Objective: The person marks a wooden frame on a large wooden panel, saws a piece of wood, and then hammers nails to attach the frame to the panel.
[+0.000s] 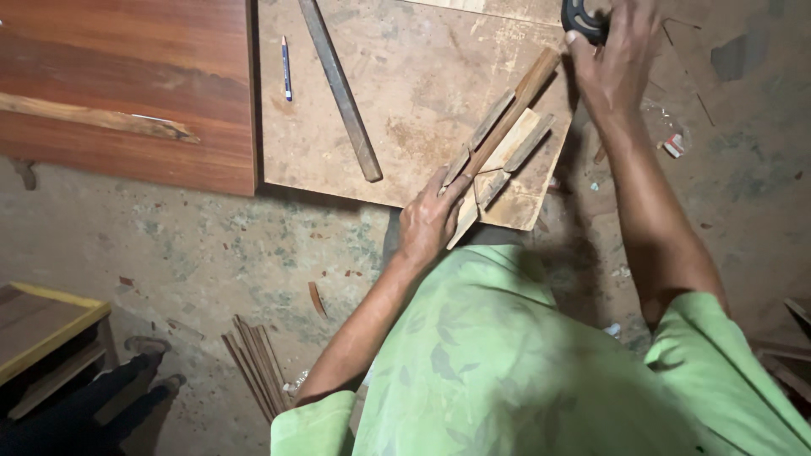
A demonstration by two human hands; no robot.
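Wooden strips (498, 148): a bundle of thin pale slats lying slantwise on the near right corner of the plywood board (405, 84), one browner stick running up towards the far right.
Left hand (429, 221): fingers spread and pressed flat on the lower ends of the strips, pinning them rather than gripping.
Right hand (615, 52): at the far end of the brown stick, fingers curled round a dark round object (581, 17); what that object is I cannot tell.
Plywood board: pale, stained, lying flat as a worktop on the floor.
Long dark bar (340, 89): lying slantwise on the board, well left of the strips.
Pen (286, 67): blue and white, near the board's left edge.
Reddish panel (127, 84): just beside the board on its left, a rough batten across it.
Small scrap (673, 145): red and white, crumpled, on the floor right of the board.
Thin sticks (258, 367): a dark bunch on the floor, near the person's left elbow.
Clothing: green patterned shirt.
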